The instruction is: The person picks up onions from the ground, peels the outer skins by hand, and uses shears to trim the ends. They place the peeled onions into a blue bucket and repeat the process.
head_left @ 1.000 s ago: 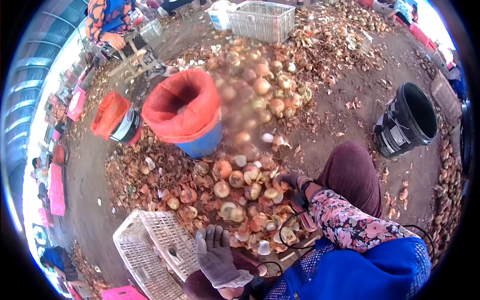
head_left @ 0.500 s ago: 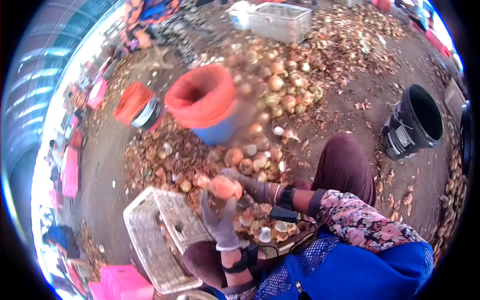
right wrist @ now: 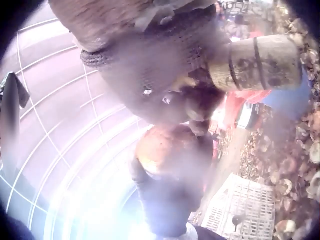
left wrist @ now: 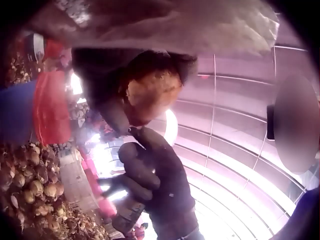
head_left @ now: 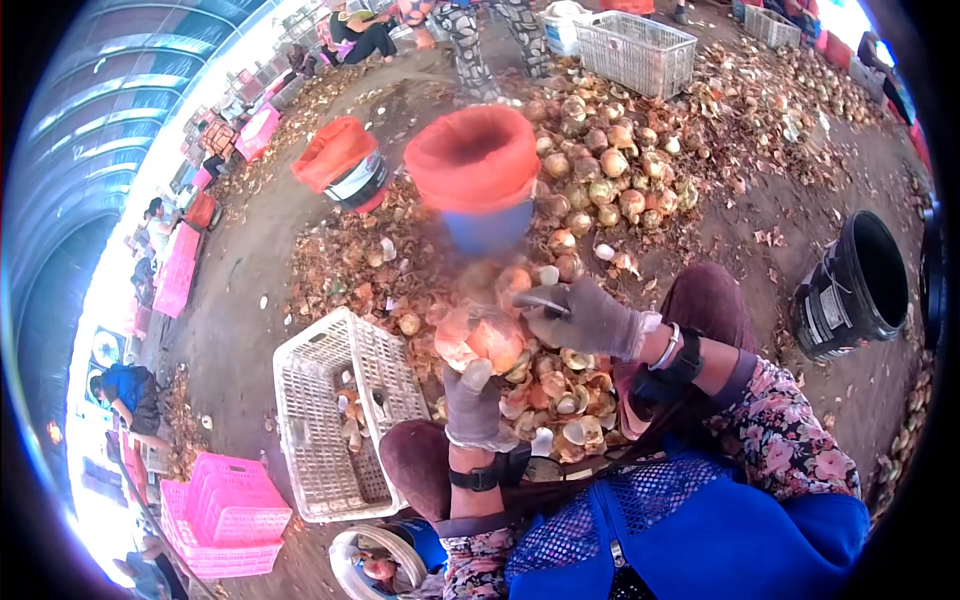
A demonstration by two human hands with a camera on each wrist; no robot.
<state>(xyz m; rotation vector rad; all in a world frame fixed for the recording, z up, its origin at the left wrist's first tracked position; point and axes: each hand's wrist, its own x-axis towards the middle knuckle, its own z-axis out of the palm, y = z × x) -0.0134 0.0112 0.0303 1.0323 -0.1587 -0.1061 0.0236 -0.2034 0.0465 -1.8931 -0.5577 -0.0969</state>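
In the head view my gloved left hand (head_left: 472, 408) grips an onion (head_left: 495, 338) in orange-brown skin, thumb up against its near side. My gloved right hand (head_left: 585, 318) is just right of the onion, fingers curled. From that fist a thick wooden handle (right wrist: 265, 62) with dark bands sticks out in the right wrist view; the tool's working end is hidden. The left wrist view has the onion (left wrist: 152, 95) in the left fingers, with the right hand (left wrist: 165, 175) close by its lower side. Below both hands lie onions and loose skins (head_left: 575, 400).
A blue bucket lined with a red mesh bag (head_left: 475, 175) stands ahead, beside an onion heap (head_left: 620, 180). A white plastic crate (head_left: 300, 430) is at my left, a white-rimmed bucket (head_left: 345, 570) near my left leg. A black bucket (head_left: 830, 320) stands right. Pink crates (head_left: 230, 510) are further left.
The left hand was empty and open a second ago while the right reached into the onions. Both then met at an onion, now held in the left hand. The head view has swung left.
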